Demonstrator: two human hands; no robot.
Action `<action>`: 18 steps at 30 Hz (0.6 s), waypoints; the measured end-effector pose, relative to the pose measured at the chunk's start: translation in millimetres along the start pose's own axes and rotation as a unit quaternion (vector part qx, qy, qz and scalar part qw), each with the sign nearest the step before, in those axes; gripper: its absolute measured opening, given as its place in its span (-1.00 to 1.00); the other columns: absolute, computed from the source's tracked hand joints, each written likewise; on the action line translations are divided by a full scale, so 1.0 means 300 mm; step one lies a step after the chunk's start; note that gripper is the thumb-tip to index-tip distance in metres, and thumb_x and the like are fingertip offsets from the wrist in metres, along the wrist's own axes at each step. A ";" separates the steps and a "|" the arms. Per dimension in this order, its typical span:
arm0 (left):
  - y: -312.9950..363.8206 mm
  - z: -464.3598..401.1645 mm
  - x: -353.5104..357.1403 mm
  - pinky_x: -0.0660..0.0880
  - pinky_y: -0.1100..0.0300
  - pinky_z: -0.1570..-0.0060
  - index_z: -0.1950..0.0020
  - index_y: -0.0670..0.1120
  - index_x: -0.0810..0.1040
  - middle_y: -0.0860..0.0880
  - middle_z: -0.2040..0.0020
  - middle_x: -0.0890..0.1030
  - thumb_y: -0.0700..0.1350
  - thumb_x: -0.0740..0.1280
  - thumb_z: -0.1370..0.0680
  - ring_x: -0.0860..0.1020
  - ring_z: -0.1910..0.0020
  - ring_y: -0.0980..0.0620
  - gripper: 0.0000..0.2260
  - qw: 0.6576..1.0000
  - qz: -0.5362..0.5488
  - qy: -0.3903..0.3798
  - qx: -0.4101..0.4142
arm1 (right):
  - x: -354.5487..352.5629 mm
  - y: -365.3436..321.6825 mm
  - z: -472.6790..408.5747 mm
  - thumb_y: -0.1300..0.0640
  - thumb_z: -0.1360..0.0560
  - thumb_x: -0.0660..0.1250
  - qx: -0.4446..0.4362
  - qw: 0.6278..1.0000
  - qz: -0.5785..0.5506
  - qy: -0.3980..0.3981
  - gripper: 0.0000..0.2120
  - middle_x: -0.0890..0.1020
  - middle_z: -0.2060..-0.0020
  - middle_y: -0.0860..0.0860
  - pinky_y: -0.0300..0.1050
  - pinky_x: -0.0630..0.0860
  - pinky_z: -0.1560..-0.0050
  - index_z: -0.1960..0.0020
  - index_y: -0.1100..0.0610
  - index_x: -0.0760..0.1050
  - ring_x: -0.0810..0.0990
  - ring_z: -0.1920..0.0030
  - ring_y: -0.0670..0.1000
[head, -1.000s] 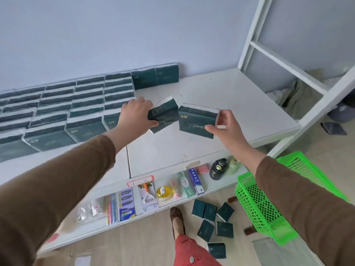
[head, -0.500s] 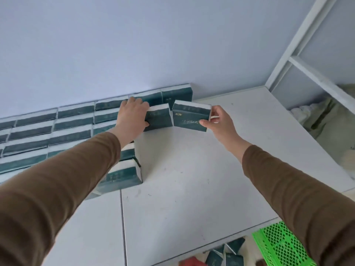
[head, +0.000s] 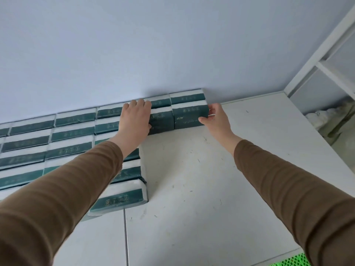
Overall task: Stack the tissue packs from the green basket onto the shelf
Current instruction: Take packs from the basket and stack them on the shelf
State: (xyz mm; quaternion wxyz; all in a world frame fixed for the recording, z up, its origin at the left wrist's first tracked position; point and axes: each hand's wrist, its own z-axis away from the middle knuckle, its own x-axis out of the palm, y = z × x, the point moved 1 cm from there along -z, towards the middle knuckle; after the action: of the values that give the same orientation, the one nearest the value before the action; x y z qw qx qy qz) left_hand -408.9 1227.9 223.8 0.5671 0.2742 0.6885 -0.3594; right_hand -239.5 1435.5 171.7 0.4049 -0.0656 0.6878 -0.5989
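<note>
Teal-wrapped, left pack [head: 160, 120] and right pack [head: 189, 117] lie nine-to-three at twelve o'clock on the shelf [head: 211, 189] (against the back row [head: 187, 96]), left hand [head: 134, 120] gripping one, right hand [head: 216, 120] pinching the other's three o'clock end.

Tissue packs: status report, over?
Left hand holds left tissue pack, right hand pinches end of right tissue pack. Both down on shelf against back row. Nothing blocking.

gold print on the tissue packs [head: 189, 117] cannot be read.
</note>
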 end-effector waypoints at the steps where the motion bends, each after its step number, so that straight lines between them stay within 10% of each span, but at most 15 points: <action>1: 0.002 0.003 0.000 0.39 -0.01 -0.12 -0.17 -0.13 0.39 -0.09 -0.06 0.50 -0.02 0.51 -0.41 0.47 -0.07 -0.13 -0.54 1.000 0.006 0.000 -0.003 | 0.011 -0.002 -0.001 0.17 -0.45 0.49 0.007 1.000 -0.008 0.008 -0.65 0.59 0.03 -0.07 -0.07 0.57 -0.03 -0.14 0.07 0.41 0.63 0.08 -0.04; 18: 0.266 0.608 -0.142 0.39 -0.01 -0.25 -0.38 -0.08 0.41 -0.03 -0.27 0.46 0.04 0.36 -0.53 0.40 -0.25 -0.08 -0.55 0.981 0.159 0.024 0.105 | -0.124 0.040 0.765 0.11 -0.56 0.32 -0.090 0.972 0.218 -0.002 -0.63 0.46 -0.29 0.02 -0.08 0.39 -0.26 -0.34 0.09 0.41 0.37 -0.31 0.06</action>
State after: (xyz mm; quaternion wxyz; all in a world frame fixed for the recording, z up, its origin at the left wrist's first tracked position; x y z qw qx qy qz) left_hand -231.1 1129.3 232.9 0.5682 0.4465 0.6082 -0.3285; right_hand -64.1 1283.3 189.2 0.5194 0.0488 0.7360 -0.4315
